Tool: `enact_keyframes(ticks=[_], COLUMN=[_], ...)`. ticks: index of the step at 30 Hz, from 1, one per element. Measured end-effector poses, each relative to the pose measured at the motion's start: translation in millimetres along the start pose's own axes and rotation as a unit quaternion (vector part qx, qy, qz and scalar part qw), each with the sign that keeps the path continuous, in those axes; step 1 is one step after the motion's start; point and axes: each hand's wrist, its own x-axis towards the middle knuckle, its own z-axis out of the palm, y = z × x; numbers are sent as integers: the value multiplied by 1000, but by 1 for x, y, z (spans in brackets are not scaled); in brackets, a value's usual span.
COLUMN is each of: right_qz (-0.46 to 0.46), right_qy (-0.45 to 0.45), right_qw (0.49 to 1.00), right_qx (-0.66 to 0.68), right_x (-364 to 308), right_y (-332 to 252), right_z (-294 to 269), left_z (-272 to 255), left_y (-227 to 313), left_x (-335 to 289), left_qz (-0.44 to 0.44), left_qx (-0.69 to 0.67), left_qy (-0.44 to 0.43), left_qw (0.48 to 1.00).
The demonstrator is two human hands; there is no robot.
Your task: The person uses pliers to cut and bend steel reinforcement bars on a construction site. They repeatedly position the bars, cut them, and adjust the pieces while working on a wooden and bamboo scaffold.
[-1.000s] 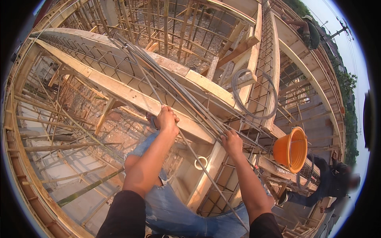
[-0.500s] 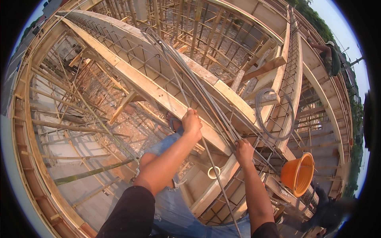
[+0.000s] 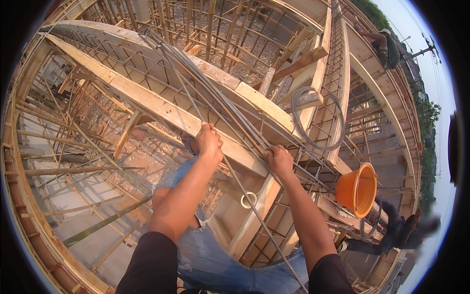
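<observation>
In the head view, the left hand (image 3: 209, 142) has its fingers curled closed around a single steel reinforcing bar (image 3: 240, 185), which slants from beside the bundle down across the person's jeans (image 3: 210, 245). The right hand (image 3: 280, 159) has its fingers bent down at the near end of the bundle of reinforcing bars (image 3: 223, 103); which bars they grip, and how firmly, I cannot tell. That bundle lies along the formwork trough, above the rebar cage.

The loose bar could catch on the cage or its neighbours if pulled at a slant, and jerk free suddenly. Its lower end (out of sight past the frame's edge) might snag the torn denim. A slipping bar could drop through the open bamboo scaffolding (image 3: 88, 171), and a sideways swing might knock the orange bucket (image 3: 356, 190).
</observation>
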Motion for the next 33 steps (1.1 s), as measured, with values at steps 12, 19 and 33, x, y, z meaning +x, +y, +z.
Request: enact_keyframes(ticks=[12,19,33], right_qz=[-79,-73,-58], right_qy=[12,40,72], right_qw=[986,994,995], right_qx=[-143,-65,-28], right_x=[24,17,18], right_y=[0,2,3], right_z=[37,27,41], left_z=[3,1,-2], left_y=[1,-1,0], left_x=[-1,2,3], left_qz=[8,2,-9], left_qx=[17,14,10], left_qy=[11,11,8], left_qw=[1000,1000,1000])
